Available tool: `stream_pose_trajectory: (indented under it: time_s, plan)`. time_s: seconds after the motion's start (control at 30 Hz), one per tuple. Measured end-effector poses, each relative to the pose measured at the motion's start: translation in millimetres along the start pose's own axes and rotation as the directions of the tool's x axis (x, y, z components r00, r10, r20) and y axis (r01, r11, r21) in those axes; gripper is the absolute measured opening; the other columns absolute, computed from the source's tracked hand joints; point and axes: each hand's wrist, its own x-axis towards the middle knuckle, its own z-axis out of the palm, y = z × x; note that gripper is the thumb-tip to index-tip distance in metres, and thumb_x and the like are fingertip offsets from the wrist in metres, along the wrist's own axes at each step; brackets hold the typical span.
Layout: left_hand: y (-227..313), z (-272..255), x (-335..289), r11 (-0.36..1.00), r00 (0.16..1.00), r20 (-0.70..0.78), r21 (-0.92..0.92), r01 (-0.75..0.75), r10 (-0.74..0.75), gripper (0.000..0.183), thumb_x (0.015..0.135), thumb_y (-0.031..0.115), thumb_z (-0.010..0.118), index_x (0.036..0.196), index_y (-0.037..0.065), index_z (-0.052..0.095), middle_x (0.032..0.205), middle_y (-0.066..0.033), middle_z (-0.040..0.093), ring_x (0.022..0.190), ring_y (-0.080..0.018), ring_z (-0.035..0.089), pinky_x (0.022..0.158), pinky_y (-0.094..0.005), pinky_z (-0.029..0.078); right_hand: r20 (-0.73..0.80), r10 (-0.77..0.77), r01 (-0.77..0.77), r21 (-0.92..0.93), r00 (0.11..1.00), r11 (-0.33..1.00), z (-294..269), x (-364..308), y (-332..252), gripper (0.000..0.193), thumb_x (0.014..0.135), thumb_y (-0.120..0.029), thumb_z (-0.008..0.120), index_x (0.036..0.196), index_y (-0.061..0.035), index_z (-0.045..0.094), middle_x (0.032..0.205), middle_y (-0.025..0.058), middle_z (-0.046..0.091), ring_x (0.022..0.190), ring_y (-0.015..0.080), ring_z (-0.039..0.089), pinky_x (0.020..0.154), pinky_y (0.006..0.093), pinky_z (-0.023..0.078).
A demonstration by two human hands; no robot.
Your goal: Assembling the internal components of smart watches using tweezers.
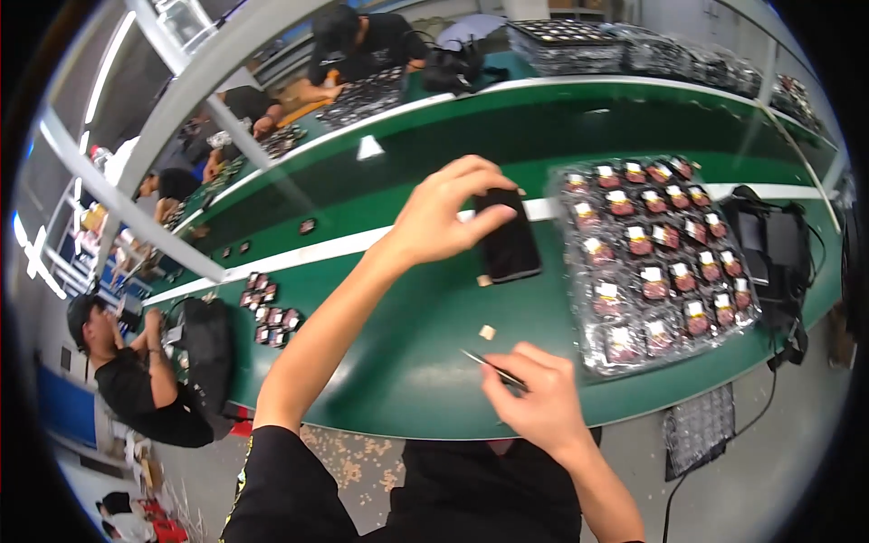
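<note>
Right hand [541,398] pinches a slim metal tool [478,359]; left hand [442,213] curves over a black slab [510,249].
The right grip is closed around the tool; the left is half-open at the slab's upper end, hold uncertain. The slab lies on the green counter [407,335], left of a filled tray [579,281].

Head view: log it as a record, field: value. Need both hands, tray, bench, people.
Left hand: over upper end of black smartphone, contact unclear
Right hand: holding slim pointed tool, probably tweezers
Tray: clear plastic, rows of small parts, right of smartphone
Bench: green; tan chip near tool tip
People: co-worker at left; others beyond
</note>
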Motion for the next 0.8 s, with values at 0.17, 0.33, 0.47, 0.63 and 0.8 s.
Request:
stream_pose_trajectory:
  time_s: [0.17, 0.33, 0.47, 0.63, 0.8]
  plan:
    - [-111.0, -101.9, -120.4, 0.606, 0.879, -0.240, 0.648, 0.462, -0.413, 0.044, 0.092, 0.035, 0.083, 0.128, 0.011, 0.076, 0.134, -0.0115, 0.070, 0.130, -0.0348, 0.066, 0.105, -0.0487, 0.057, 0.023, -0.006, 0.005, 0.015, 1.000, 1.000, 7.6, 4.6, 0.9, 0.011, 0.090, -0.003, 0.081, 0.099, 0.0027, 0.080, 0.076, 0.0090, 0.066, 0.053, 0.0183, 0.057, 0.051, 0.0345, 0.046]
    - [-162.5, -161.0, -191.7, 0.193, 0.597, -0.444, 0.672, 0.715, -0.668, 0.067, 0.088, 0.055, 0.085, 0.128, 0.004, 0.072, 0.125, -0.0203, 0.072, 0.120, -0.0393, 0.071, 0.095, -0.0524, 0.060, 0.003, 0.001, -0.001, -0.017, 1.000, 1.000, 9.9, 4.4, -0.3, 0.013, 0.089, -0.002, 0.082, 0.100, 0.0037, 0.081, 0.075, 0.0090, 0.066, 0.053, 0.0170, 0.056, 0.050, 0.0334, 0.044]
    - [-183.0, -168.0, -211.8, 0.371, 0.609, -0.428, 0.518, 0.771, -0.668, 0.058, 0.087, 0.048, 0.088, 0.116, -0.001, 0.076, 0.106, -0.0234, 0.078, 0.102, -0.0419, 0.076, 0.091, -0.0508, 0.060, 0.026, 0.008, -0.007, -0.049, 1.000, 0.999, 13.2, 4.5, -1.1, 0.013, 0.089, -0.002, 0.083, 0.100, 0.0038, 0.081, 0.074, 0.0091, 0.066, 0.053, 0.0170, 0.057, 0.050, 0.0329, 0.043]
    - [-163.0, -161.4, -193.2, 0.479, 0.616, -0.465, 0.388, 0.787, -0.636, 0.052, 0.081, 0.027, 0.090, 0.119, -0.006, 0.077, 0.102, -0.0180, 0.083, 0.095, -0.0272, 0.081, 0.089, -0.0380, 0.063, -0.015, -0.021, 0.020, -0.073, 1.000, 0.997, 13.3, 0.9, 2.7, 0.013, 0.088, 0.000, 0.084, 0.100, 0.0033, 0.082, 0.073, 0.0081, 0.066, 0.053, 0.0149, 0.056, 0.049, 0.0311, 0.041]
    - [-44.8, -82.8, -163.3, 0.926, 0.926, 0.013, 0.020, 0.376, -0.377, 0.050, 0.080, 0.011, 0.090, 0.126, 0.000, 0.076, 0.115, -0.0109, 0.082, 0.105, -0.0220, 0.078, 0.101, -0.0380, 0.060, -0.060, 0.054, -0.060, -0.106, 0.997, 0.993, 6.7, 6.4, -1.0, 0.014, 0.087, 0.003, 0.085, 0.101, 0.0028, 0.083, 0.071, 0.0044, 0.066, 0.054, 0.0080, 0.053, 0.049, 0.0263, 0.037]
